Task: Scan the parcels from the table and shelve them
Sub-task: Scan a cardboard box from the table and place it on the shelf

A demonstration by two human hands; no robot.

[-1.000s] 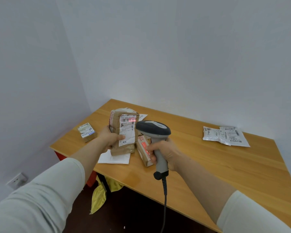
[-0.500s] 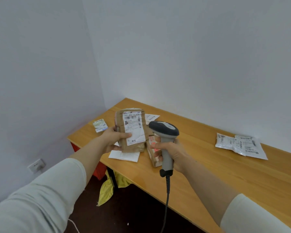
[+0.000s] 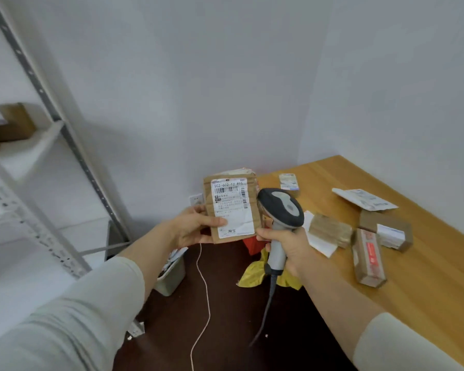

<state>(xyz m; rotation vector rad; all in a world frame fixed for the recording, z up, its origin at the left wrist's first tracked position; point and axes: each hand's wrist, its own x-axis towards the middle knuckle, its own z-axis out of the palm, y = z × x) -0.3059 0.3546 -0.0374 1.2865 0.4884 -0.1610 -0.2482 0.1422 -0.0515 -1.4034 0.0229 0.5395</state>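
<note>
Grey barcode scanner (image 3: pixel 283 210) gripped by handle in right hand (image 3: pixel 289 250). Just left of it, left hand (image 3: pixel 196 228) clasps brown labelled parcel (image 3: pixel 232 210) upright, past left end of wooden table (image 3: pixel 426 303). On it, right, other parcels (image 3: pixel 368 257) lie; metal shelving (image 3: pixel 24 156) far left.

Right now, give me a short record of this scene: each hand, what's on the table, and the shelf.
left hand: grips a brown parcel, label toward the camera
right hand: grips the scanner by its handle
table: at right, holds a white mailer, a long box with a red label, and other parcels
shelf rack: at left, a cardboard box on it
status: held parcel not yet shelved
</note>
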